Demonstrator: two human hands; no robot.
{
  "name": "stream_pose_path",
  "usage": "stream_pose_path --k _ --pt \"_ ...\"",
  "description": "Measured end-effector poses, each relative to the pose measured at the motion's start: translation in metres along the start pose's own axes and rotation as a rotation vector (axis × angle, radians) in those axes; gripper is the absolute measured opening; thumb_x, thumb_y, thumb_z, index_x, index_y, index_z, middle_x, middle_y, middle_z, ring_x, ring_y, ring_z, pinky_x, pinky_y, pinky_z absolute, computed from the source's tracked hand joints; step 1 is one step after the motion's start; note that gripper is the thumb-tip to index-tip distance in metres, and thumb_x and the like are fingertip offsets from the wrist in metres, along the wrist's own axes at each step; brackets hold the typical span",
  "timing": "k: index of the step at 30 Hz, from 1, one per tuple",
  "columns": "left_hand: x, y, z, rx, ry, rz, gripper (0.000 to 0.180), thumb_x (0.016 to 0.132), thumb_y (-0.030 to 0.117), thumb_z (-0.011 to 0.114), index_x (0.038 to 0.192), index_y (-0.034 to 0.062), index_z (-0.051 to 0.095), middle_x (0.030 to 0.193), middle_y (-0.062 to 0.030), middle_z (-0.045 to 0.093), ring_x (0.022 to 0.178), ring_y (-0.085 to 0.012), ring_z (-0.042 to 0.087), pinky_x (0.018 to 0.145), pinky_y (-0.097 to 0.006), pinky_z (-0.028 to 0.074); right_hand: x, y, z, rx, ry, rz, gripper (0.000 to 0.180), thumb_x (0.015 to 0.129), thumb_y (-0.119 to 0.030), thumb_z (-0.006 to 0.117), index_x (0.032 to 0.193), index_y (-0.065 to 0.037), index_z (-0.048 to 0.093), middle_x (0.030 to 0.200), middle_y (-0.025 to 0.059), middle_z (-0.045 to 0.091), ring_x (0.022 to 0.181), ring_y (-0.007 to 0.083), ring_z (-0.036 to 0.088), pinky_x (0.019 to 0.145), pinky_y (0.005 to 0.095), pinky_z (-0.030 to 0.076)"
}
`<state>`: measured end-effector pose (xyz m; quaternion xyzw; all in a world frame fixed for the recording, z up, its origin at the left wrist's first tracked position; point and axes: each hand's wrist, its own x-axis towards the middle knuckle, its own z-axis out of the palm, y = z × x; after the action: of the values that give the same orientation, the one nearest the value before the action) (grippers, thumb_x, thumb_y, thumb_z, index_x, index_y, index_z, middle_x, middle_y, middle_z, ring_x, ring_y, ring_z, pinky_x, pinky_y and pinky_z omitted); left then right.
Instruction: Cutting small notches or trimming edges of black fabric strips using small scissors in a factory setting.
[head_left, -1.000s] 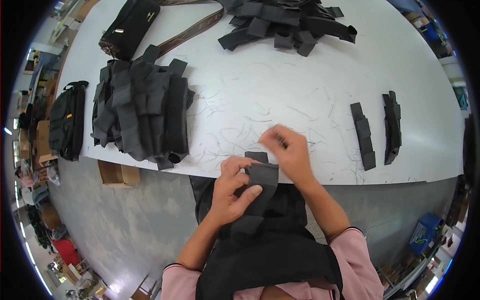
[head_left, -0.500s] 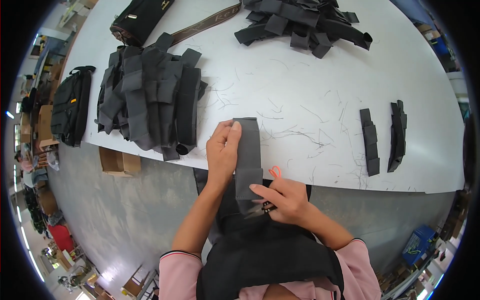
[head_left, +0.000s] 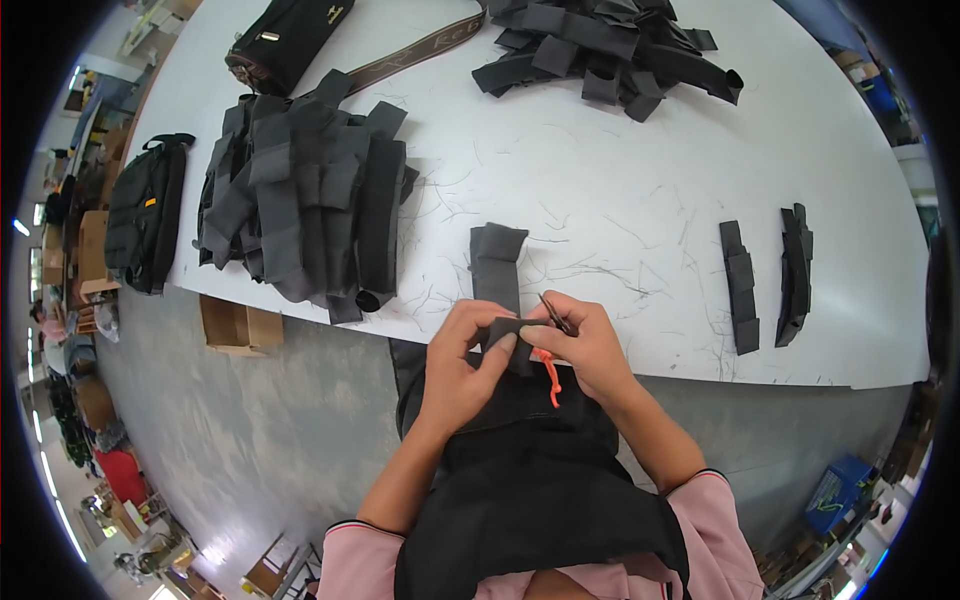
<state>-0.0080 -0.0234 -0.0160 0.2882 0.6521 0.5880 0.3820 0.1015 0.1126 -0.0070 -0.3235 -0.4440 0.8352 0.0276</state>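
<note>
A dark grey fabric strip (head_left: 494, 275) lies at the table's near edge, its far end resting on the white top. My left hand (head_left: 462, 365) pinches the strip's near part, where a flap is folded up between thumb and fingers. My right hand (head_left: 585, 350) is closed round small dark thread snips (head_left: 556, 314), blades pointing away from me. Its thumb and fingertip also press on the flap's right edge. An orange cord loop (head_left: 550, 378) hangs from the snips below that hand.
Left of the hands is a large heap of grey strips (head_left: 290, 200); another heap (head_left: 610, 50) lies far off. Two stacks of strips (head_left: 740, 290) (head_left: 796, 275) lie right. Loose threads (head_left: 620, 270) litter the white table (head_left: 600, 170). A black backpack (head_left: 148, 215) and pouch (head_left: 290, 45) are left.
My left hand has slid from the strip's far end to its near part, folding the flap up. My right hand has moved up to meet it, and the snips now point away from me.
</note>
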Motion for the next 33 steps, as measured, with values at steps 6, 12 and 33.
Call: stream_pose_path --k 6,12,33 --pt "0.011 0.009 0.008 -0.274 0.178 -0.236 0.007 0.085 0.003 0.061 0.092 0.0015 0.059 0.08 0.0037 0.057 0.071 -0.0012 0.049 0.062 -0.018 0.041 -0.013 0.008 -0.005 -0.346 0.344 -0.507 0.031 0.078 -0.003 0.068 0.107 -0.004 0.057 0.088 0.0042 0.052 0.066 0.0095 0.051 0.061 0.0229 0.043" --pt "0.013 0.012 0.011 -0.282 0.164 -0.296 0.009 0.085 0.004 0.061 0.094 0.0018 0.06 0.08 0.0038 0.058 0.07 -0.0013 0.049 0.063 -0.017 0.041 -0.019 0.007 -0.012 -1.033 0.383 -0.863 0.036 0.067 0.0 0.072 0.102 -0.006 0.063 0.079 0.0059 0.052 0.059 0.02 0.053 0.048 0.0285 0.041" --pt "0.008 0.0 0.017 -0.032 0.17 -0.199 0.012 0.079 0.01 0.067 0.083 0.001 0.06 0.067 0.0015 0.055 0.061 -0.0033 0.046 0.052 -0.02 0.037 -0.014 0.008 -0.004 -1.047 0.329 -0.901 0.034 0.066 -0.001 0.071 0.099 -0.006 0.064 0.074 0.0049 0.051 0.056 0.0196 0.052 0.048 0.0299 0.04"
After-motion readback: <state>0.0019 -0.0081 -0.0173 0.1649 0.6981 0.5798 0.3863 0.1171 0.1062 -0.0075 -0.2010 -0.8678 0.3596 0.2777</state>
